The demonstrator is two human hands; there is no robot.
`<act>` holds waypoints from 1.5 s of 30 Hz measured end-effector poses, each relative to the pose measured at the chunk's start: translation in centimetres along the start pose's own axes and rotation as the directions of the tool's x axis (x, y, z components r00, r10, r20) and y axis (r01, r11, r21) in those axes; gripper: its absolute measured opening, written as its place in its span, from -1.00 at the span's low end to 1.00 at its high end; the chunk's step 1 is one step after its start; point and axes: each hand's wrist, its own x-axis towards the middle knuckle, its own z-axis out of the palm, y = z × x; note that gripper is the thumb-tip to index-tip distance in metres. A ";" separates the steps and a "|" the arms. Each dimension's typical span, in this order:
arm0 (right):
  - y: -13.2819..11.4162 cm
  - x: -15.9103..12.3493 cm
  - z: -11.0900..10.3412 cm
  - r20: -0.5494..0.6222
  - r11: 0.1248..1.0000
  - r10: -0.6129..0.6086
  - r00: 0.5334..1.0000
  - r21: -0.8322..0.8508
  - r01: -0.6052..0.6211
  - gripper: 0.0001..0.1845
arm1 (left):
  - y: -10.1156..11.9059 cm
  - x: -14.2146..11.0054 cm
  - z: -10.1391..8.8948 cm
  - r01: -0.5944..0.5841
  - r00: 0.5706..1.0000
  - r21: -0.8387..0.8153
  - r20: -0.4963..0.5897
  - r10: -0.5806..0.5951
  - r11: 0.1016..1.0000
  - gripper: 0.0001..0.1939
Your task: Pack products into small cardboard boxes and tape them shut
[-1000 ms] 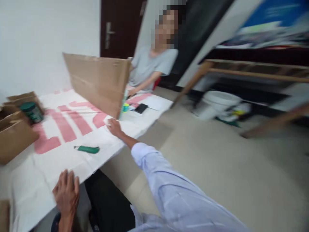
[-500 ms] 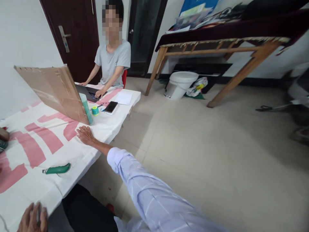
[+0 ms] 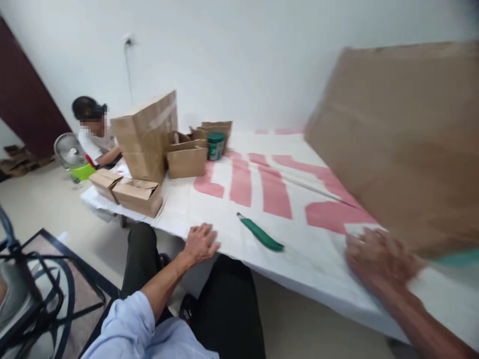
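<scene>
My left hand rests on the near edge of the cloth-covered table, fingers loosely spread and holding nothing. Just to its right lies a green utility knife, untouched, its tip pointing up and left. My right hand is a little blurred and lies palm down on the cloth, fingers stretched out. It is beside the lower edge of a large upright cardboard panel; whether it touches the panel I cannot tell.
Several cardboard boxes stand at the table's left, with a green-lidded jar beside them. A person in white sits beyond the boxes, near a fan. A black metal frame is at lower left.
My view has swung left, so the person at the laptop is out of sight and the boxes have come into view. Both hands remain on the table; the knife still lies there.
</scene>
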 end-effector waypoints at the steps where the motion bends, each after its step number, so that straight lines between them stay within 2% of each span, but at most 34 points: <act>1: 2.5 0.1 0.6 -0.087 0.996 0.080 0.993 -0.037 -0.083 -0.50 | 0.1 -0.4 0.3 -0.004 1.000 -0.036 0.004 0.004 0.999 -0.63; 3: 6.1 0.1 2.1 -0.203 0.971 0.201 0.958 -0.091 -0.223 -0.34 | 0.2 -1.4 0.6 -0.003 1.000 -0.125 -0.009 0.002 0.992 -0.63; 4: 6.8 0.1 3.0 -0.187 0.962 0.221 0.957 -0.122 -0.246 -0.28 | 0.0 -1.9 0.3 0.001 1.000 -0.165 -0.021 -0.004 0.986 -0.60; 5: 6.8 -0.1 4.0 -0.137 0.972 0.172 0.976 -0.135 -0.191 -0.28 | -0.5 -2.5 -0.2 0.011 0.999 -0.197 -0.048 -0.020 0.980 -0.56; 7: 5.1 -0.2 6.4 0.006 0.986 0.073 0.997 -0.152 -0.071 -0.33 | -2.3 -3.8 -2.2 0.051 0.984 -0.226 -0.156 -0.088 0.973 -0.48; 8: 3.8 -0.3 7.7 0.088 0.987 0.047 0.995 -0.160 -0.033 -0.36 | -3.7 -4.4 -3.7 0.091 0.955 -0.233 -0.254 -0.151 0.968 -0.46; 10: 1.4 -0.5 10.0 0.222 0.979 0.067 0.973 -0.203 -0.021 -0.39 | -7.0 -5.5 -7.2 0.207 0.849 -0.232 -0.441 -0.292 0.951 -0.45; 11: 0.7 -0.6 10.9 0.267 0.972 0.094 0.959 -0.234 -0.030 -0.40 | -8.7 -6.0 -9.0 0.280 0.799 -0.221 -0.485 -0.355 0.934 -0.41; 12: 0.3 -0.7 11.6 0.300 0.964 0.118 0.946 -0.265 -0.036 -0.42 | -10.4 -6.4 -10.6 0.345 0.774 -0.200 -0.492 -0.399 0.917 -0.36; 13: 0.3 -0.8 12.2 0.321 0.957 0.132 0.938 -0.289 -0.036 -0.45 | -11.9 -6.6 -12.1 0.393 0.773 -0.173 -0.469 -0.426 0.903 -0.30; 15: 0.9 -0.8 12.8 0.326 0.948 0.136 0.936 -0.317 -0.028 -0.51 | -14.2 -6.6 -14.1 0.446 0.801 -0.116 -0.391 -0.454 0.887 -0.23; 17: 1.7 -0.7 12.8 0.299 0.943 0.143 0.943 -0.331 -0.038 -0.54 | -15.3 -6.1 -14.7 0.453 0.831 -0.071 -0.328 -0.450 0.889 -0.25; 20: 1.5 0.1 12.7 0.213 0.932 0.183 0.960 -0.348 -0.100 -0.53 | -14.6 -5.1 -13.9 0.442 0.839 -0.044 -0.332 -0.431 0.896 -0.38; 22: 0.0 1.1 13.0 0.158 0.949 0.177 0.971 -0.288 -0.126 -0.51 | -13.2 -4.6 -13.1 0.414 0.845 -0.038 -0.356 -0.399 0.910 -0.47; 25: -4.2 2.7 14.6 0.172 0.992 0.123 0.977 -0.019 -0.122 -0.43 | -11.9 -4.2 -13.1 0.303 0.882 -0.034 -0.368 -0.294 0.952 -0.59; 26: -5.8 3.1 15.3 0.195 0.988 0.103 0.975 0.093 -0.123 -0.38 | -12.2 -4.1 -13.4 0.293 0.875 -0.046 -0.389 -0.287 0.955 -0.61; 27: -7.5 3.5 16.0 0.226 0.973 0.073 0.971 0.195 -0.119 -0.32 | -12.7 -4.0 -14.0 0.317 0.847 -0.072 -0.428 -0.316 0.946 -0.62; 28: -9.2 3.8 16.7 0.251 0.952 0.043 0.967 0.283 -0.116 -0.26 | -13.7 -4.0 -14.8 0.372 0.793 -0.113 -0.477 -0.378 0.921 -0.61; 30: -12.2 4.1 18.0 0.313 0.897 -0.025 0.949 0.426 -0.116 -0.15 | -16.4 -3.9 -16.4 0.524 0.610 -0.244 -0.561 -0.560 0.816 -0.53; 31: -13.5 4.2 18.6 0.340 0.871 -0.053 0.939 0.476 -0.123 -0.12 | -17.9 -3.9 -17.3 0.571 0.533 -0.313 -0.562 -0.632 0.759 -0.48; 32: -14.7 4.3 19.2 0.364 0.846 -0.073 0.929 0.516 -0.136 -0.10 | -19.3 -4.0 -18.0 0.587 0.494 -0.370 -0.541 -0.680 0.720 -0.46; 33: -15.8 4.4 19.7 0.386 0.823 -0.088 0.918 0.547 -0.151 -0.09 | -20.7 -4.0 -18.6 0.579 0.488 -0.410 -0.519 -0.702 0.705 -0.44; 35: -17.6 4.7 20.5 0.429 0.783 -0.103 0.897 0.591 -0.193 -0.08 | -22.8 -4.1 -19.5 0.531 0.517 -0.469 -0.481 -0.708 0.706 -0.42; 38: -19.9 5.3 21.4 0.517 0.728 -0.110 0.849 0.623 -0.284 -0.06 | -24.0 -4.2 -19.8 0.500 0.528 -0.552 -0.417 -0.740 0.667 -0.36; 40: -21.1 5.6 21.6 0.571 0.701 -0.126 0.811 0.630 -0.335 -0.04 | -23.5 -4.2 -19.4 0.508 0.525 -0.584 -0.373 -0.765 0.633 -0.33; 41: -21.5 5.7 21.6 0.582 0.694 -0.139 0.801 0.635 -0.340 -0.04 | -22.9 -4.2 -18.9 0.504 0.537 -0.589 -0.359 -0.763 0.632 -0.34; 43: -21.6 5.5 21.0 0.554 0.706 -0.137 0.821 0.636 -0.312 -0.01 | -21.2 -4.4 -17.4 0.479 0.581 -0.591 -0.341 -0.739 0.649 -0.39; 45: -20.5 4.9 19.6 0.487 0.738 -0.058 0.871 0.608 -0.291 0.00 | -18.9 -4.8 -15.5 0.429 0.641 -0.607 -0.318 -0.699 0.669 -0.47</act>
